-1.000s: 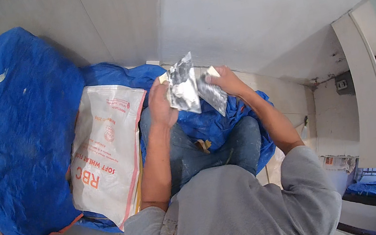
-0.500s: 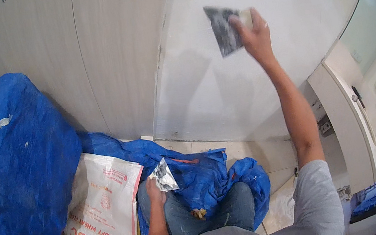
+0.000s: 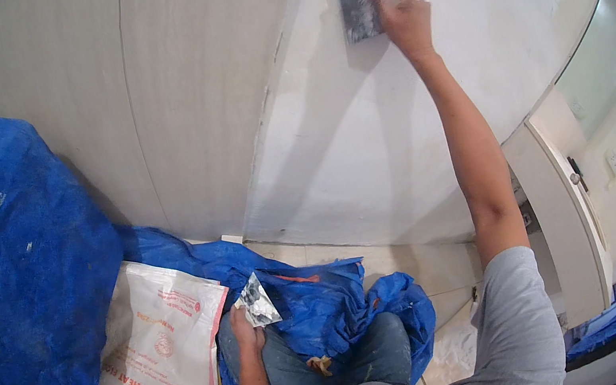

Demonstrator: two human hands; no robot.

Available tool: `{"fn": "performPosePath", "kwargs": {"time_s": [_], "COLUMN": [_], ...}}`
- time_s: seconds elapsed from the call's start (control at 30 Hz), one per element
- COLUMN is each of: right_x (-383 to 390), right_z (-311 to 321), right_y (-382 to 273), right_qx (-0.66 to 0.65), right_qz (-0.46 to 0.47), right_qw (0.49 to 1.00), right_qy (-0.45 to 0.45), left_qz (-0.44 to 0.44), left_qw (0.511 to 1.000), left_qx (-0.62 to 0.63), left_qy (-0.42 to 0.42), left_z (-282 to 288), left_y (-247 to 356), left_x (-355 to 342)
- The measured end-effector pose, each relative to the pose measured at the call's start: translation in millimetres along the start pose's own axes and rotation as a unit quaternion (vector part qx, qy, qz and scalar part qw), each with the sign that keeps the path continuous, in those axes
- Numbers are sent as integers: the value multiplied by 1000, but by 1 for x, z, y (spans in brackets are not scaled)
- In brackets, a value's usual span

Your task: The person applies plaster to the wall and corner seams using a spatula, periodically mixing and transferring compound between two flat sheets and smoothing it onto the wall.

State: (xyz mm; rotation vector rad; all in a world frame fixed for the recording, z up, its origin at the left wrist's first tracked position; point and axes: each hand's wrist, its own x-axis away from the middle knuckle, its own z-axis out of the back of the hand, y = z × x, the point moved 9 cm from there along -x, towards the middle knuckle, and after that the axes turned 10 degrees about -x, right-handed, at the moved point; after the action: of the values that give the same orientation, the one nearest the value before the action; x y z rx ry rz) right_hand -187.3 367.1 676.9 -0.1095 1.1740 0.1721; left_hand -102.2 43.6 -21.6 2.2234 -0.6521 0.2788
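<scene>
High on the white wall [image 3: 320,166], my right hand [image 3: 407,22] is closed around the handle of a wide putty knife [image 3: 358,11]. Its dark blade, smeared with white, points left and lies at or close to the wall; I cannot tell whether it touches. Low over my left thigh, my left hand [image 3: 245,334] grips a second putty knife [image 3: 260,303]. That one has a shiny, roughly triangular blade with pale smears.
A large blue tarp [image 3: 31,276] covers something tall at the left and spreads over the floor around my legs. A white printed sack [image 3: 156,329] lies beside my left arm. Wood-look panels [image 3: 200,72] adjoin the white wall. A pale cabinet [image 3: 568,208] stands at right.
My right hand has moved up along the wall with its putty knife, and the blade has turned more upright. My left hand still holds its knife low; the whole view has shifted slightly.
</scene>
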Motion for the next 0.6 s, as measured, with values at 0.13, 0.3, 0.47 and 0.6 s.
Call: {"fn": "performPosePath", "kwargs": {"time_s": [0.13, 0.3, 0.47, 0.6], "right_x": [-10, 3, -16, 11], "right_z": [9, 8, 37, -6], "right_y": [25, -10, 20, -1], "right_qx": [-35, -7, -31, 0], "right_qz": [-25, 84, 0, 24], "right_qw": [998, 996, 998, 996], "right_qy": [52, -27, 57, -89], "left_qz": [14, 5, 17, 27], "left_qw": [1000, 1000, 999, 999], "left_qx": [-22, -19, -35, -1], "left_qy": [-9, 5, -1, 22], "left_z": [-8, 3, -8, -6], "left_y": [-1, -2, 1, 1], "left_x": [0, -1, 2, 3]}}
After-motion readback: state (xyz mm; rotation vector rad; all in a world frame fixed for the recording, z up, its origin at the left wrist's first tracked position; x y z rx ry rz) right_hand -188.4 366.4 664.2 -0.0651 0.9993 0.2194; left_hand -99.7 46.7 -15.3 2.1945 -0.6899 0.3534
